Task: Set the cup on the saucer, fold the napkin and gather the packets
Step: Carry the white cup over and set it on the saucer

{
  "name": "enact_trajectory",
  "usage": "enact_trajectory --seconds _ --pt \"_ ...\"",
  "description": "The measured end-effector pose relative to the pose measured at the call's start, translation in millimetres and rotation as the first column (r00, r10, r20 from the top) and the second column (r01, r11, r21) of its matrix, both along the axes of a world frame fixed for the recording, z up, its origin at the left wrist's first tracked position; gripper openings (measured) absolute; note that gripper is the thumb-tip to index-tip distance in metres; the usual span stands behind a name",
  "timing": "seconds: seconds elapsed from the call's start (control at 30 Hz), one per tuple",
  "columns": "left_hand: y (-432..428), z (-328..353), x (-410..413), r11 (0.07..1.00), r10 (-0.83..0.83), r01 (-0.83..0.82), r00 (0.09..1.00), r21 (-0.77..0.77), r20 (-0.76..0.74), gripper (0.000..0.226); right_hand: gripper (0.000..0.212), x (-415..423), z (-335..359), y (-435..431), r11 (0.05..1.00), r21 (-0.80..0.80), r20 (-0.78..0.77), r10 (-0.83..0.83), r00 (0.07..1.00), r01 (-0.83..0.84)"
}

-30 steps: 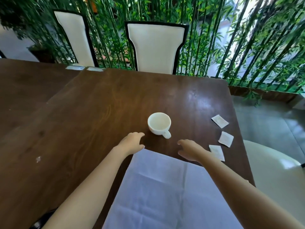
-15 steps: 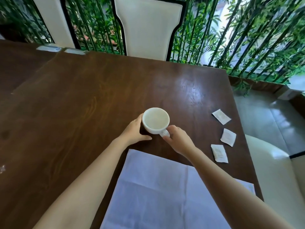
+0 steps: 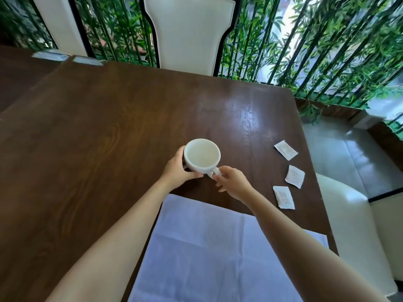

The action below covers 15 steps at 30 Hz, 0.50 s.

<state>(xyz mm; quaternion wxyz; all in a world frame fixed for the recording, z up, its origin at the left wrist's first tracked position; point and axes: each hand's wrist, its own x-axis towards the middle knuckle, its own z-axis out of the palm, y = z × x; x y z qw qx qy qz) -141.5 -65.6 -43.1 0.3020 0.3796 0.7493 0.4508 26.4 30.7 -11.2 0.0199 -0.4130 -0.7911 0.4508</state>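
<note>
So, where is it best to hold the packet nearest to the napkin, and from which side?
Probably pinch the packet at its right long edge, coming from the table's right side. It lies flat, so there is no raised part to grasp; sliding it toward the nearby table edge should let fingers get under it.

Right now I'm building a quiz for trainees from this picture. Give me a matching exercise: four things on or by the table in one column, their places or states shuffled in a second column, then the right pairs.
Things
1. cup
2. napkin
3. packets
4. chair

Places or states
A. spread flat at the near edge
B. scattered near the table's right edge
C. pushed in at the far side
D. held between both hands

Pairs: 1-D, 2-A, 3-B, 4-C
</note>
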Motion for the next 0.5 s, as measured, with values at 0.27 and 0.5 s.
enact_trajectory --seconds 0.27,0.5 --pt "-9.8 17.7 9.8 0.998 0.045 -0.045 0.999 0.032 0.002 0.087 0.019 4.2 23.5 -7.7 0.976 -0.208 -0.092 -0.086 0.992 0.066" --pt "-21.1 74.7 21.5 0.990 0.089 -0.075 0.989 0.119 -0.118 0.084 0.026 12.7 78.1 -20.8 0.971 -0.239 -0.205 -0.079 0.976 0.028"
